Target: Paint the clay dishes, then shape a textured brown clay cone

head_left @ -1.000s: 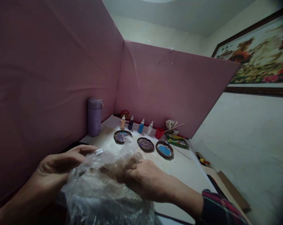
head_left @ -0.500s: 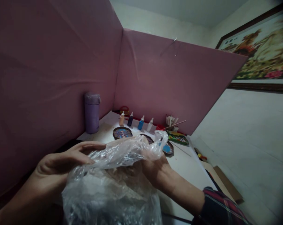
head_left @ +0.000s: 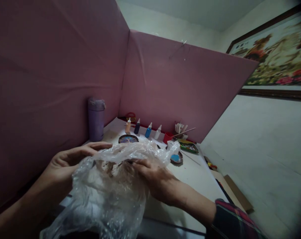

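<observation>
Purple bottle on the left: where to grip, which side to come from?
Mid-body of the purple bottle, likely best from its right: it stands upright, its body looks like a straight cylinder, and the pink panel rises close on its left.

Pink panel [head_left: 187, 89]: lay in dim, cool light, darkened toward the far left.
Ceiling [head_left: 190, 15]: looked paler, grayish-green.
Table [head_left: 197, 186]: showed dull white, apparently lit from above, with a soft shadow beneath the right hand [head_left: 157, 182].
Plastic bag [head_left: 108, 196]: glinted in small white specks along the folds, hazy elsewhere.
Small bottles [head_left: 148, 131]: appeared soft, short on fine detail.
Left hand [head_left: 70, 159]: looked shaded, with the forearm stretched toward the corner.
Framed picture [head_left: 279, 56]: slanted and stretched near the right edge, beside a blackened corner.
</observation>
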The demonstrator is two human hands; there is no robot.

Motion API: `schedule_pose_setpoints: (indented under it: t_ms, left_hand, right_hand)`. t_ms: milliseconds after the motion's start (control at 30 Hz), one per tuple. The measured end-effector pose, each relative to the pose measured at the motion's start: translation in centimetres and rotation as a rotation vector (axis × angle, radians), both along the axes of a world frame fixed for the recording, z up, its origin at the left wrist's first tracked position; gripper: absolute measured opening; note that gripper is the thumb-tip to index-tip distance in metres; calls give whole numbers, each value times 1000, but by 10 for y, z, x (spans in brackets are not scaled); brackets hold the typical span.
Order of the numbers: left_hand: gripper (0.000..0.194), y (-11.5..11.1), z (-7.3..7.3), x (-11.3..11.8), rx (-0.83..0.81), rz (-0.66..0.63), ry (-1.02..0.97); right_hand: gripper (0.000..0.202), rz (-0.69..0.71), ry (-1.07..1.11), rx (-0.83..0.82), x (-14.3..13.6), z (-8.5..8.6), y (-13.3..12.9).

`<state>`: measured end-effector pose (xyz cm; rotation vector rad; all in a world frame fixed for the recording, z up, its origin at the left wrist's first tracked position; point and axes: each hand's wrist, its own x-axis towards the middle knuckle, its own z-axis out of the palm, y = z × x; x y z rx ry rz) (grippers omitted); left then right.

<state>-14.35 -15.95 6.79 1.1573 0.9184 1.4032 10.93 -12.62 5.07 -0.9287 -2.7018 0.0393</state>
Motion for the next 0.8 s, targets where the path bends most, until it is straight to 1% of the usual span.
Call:
schedule_pose_setpoints:
  t_ms: [33, 67, 100, 133, 200, 233, 267, 300, 333, 400, 433, 467, 533, 633, 700, 800]
  left_hand:
    - [9, 0, 2, 0, -19, 24, -45]
    - [12, 1, 4, 1, -34, 44, -92]
    - [14, 1, 6, 2, -45, 54, -136]
    - [15, 0, 8, 2, -53, 60, -172]
    - [13, -1, 12, 4, -63, 71, -187]
    - [10, -3, 14, 5, -64, 73, -164]
    - [7, -4, 14, 6, -64, 73, -128]
    - [4, -5, 14, 6, -58, 73, -89]
    - [3, -7, 14, 7, -43, 72, -52]
    - [4, -8, 10, 6, 5, 66, 21]
    - [4, -8, 8, 5, 38, 66, 67]
    - [4, -8, 5, 5, 78, 64, 126]
    - [6, -7, -2, 3, 185, 65, 284]
    - [15, -4, -12, 4, 400, 122, 597]
    - [19, -1, -19, 9, 530, 185, 800]
    - [27, 10, -27, 18, 641, 231, 1007]
  right_hand:
    - [51, 1, -41, 39, -3, -8, 2]
    - [53, -27, -86, 83, -7, -16, 3]
    - [50, -64, -124, 124, -10, -24, 4]
    - [41, -81, -148, 162, -14, -31, 5]
    - [18, -30, -163, 225, -20, -41, 4]
    - [11, 12, -159, 255, -22, -44, 3]
    - [9, 37, -152, 282, -24, -45, 1]
    - [9, 29, -147, 307, -25, -45, 0]
    - [9, -14, -146, 330, -25, -44, 0]
    - [19, -153, -162, 381, -25, -42, 2]
    - [23, -199, -177, 402, -24, -41, 4]
    - [23, -217, -191, 419, -24, -40, 7]
    - [18, -195, -188, 433, -21, -40, 11]
    - [15, -111, -102, 410, -15, -41, 14]
    - [15, -26, -48, 375, -9, -41, 14]
    - [18, 126, -56, 330, 0, -43, 15]
